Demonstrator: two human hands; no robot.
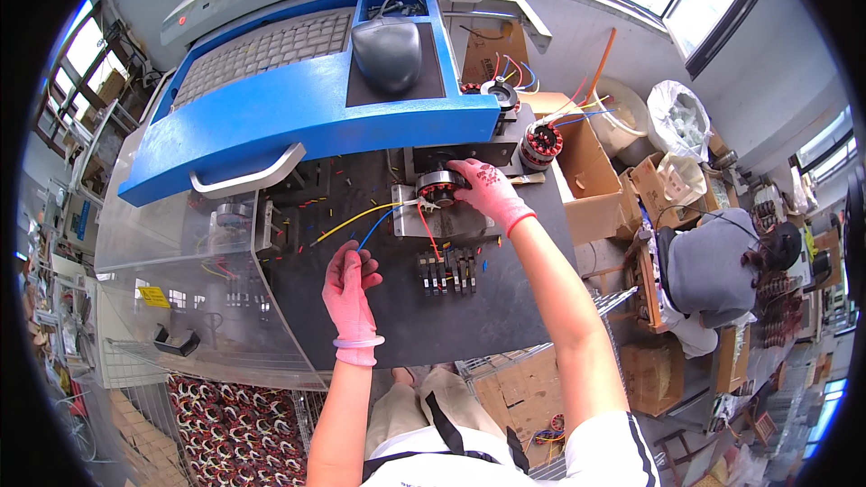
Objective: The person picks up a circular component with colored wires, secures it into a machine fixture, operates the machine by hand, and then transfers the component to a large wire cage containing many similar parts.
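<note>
A motor stator (pixel 438 188) with red-and-black windings sits on a metal fixture (pixel 410 225) on the dark worktop. My right hand (pixel 488 189), in a pink glove, has its fingers closed on the stator's right side. From the stator run a yellow wire (pixel 350 221), a blue wire (pixel 379 227) and a red wire (pixel 427 224). The red one reaches a row of small metal clamps (pixel 446 271) in front. My left hand (pixel 350 290), also gloved in pink, pinches the blue wire's end; the yellow wire's tip lies free to its upper left.
Above the worktop, a blue drawer (pixel 307 126) holds a keyboard (pixel 262 56) and a mouse (pixel 387 53). A clear plastic cover (pixel 194 280) stands at left. More wired stators (pixel 541 144) stand at right by a cardboard box (pixel 591 207). Another person (pixel 713 261) sits farther right.
</note>
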